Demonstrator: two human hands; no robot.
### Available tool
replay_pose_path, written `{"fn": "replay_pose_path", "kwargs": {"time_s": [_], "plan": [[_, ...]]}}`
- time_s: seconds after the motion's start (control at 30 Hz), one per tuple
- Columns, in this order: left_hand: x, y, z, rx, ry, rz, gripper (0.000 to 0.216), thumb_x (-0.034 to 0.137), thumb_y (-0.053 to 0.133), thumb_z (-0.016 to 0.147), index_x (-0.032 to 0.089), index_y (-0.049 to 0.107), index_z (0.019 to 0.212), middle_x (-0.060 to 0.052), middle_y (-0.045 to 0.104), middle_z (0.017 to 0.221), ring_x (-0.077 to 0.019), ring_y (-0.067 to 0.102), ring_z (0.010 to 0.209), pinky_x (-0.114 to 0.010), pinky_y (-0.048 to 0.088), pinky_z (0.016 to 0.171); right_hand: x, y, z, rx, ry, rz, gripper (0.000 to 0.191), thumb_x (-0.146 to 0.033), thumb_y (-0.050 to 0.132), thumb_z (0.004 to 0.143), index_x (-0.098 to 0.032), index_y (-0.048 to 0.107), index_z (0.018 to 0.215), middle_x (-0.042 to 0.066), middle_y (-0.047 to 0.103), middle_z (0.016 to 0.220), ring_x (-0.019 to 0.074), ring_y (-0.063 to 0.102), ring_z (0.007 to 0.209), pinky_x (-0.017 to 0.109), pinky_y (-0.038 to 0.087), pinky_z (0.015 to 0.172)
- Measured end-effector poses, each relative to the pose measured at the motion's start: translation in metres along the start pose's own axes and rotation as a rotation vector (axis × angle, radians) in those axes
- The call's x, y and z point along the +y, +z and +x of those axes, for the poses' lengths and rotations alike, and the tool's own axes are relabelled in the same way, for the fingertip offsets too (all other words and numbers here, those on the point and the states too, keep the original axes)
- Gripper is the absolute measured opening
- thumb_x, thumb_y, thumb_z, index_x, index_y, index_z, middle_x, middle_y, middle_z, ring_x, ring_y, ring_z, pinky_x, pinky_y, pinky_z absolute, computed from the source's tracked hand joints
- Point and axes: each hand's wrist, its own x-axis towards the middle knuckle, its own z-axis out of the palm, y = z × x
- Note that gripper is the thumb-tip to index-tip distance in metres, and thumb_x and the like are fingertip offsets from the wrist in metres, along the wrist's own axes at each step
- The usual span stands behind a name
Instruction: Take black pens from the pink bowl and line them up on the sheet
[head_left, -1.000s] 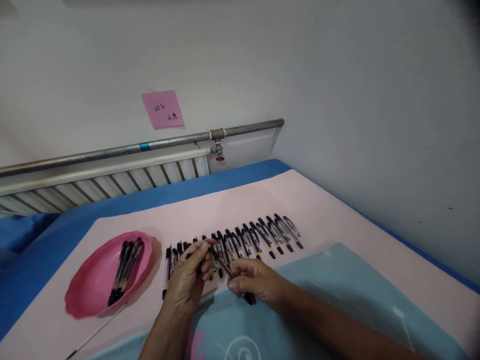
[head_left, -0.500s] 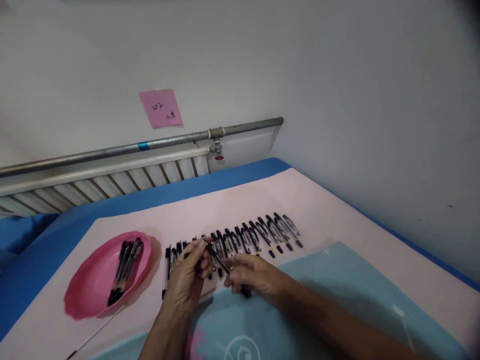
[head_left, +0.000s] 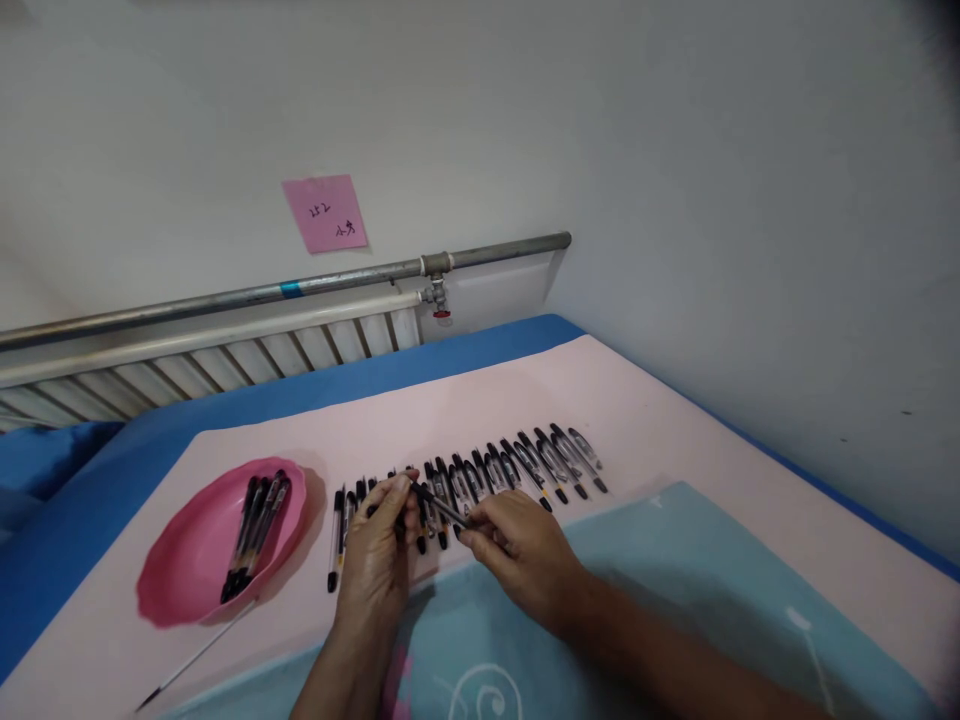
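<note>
one slim dark plastic pen (head_left: 444, 506), pinched between bare left hand (head_left: 381, 535) up top, right hand (head_left: 525, 555) lower; bottom end just vanished behind fingers, so pen's still mid-handling, not set down

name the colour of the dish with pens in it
The dish is pink; the head view, the only one, shows it.

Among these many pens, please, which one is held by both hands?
The dark pen slanting from the left hand to the right hand. Only it bridges both; other pens lie in the pink bowl or in the row.
</note>
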Motion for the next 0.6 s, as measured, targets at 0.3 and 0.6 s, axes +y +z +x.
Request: {"fn": "replay_pose_path", "kwargs": {"time_s": [0.3,0.6], "plan": [[0.0064,-0.0013,0.0010,-0.106,0.022,0.008,0.026,0.027,0.072,0.062,0.012,0.065,0.083,0.004,0.049,0.052,-0.0032,0.040,0.042,-0.014,0.026,0.035,0.0047,0.0008,0.0028,-0.419,0.312,0.699,0.028,-0.040,0.045,0.081,-0.014,0.058,0.081,0.002,0.058,0.066,0.0108,0.048,0.056,0.024,0.035,0.054],[0.0057,-0.0026,0.0004,-0.121,-0.012,0.001,0.026,0.026,0.071,0.064,0.011,0.065,0.083,0.003,0.050,0.054,-0.0030,0.040,0.043,-0.014,0.026,0.035,0.0037,-0.0032,0.0056,-0.354,0.447,0.873,0.022,-0.032,0.063,0.068,-0.015,0.055,0.079,-0.001,0.057,0.064,0.0082,0.048,0.056,0.022,0.032,0.054]]}}
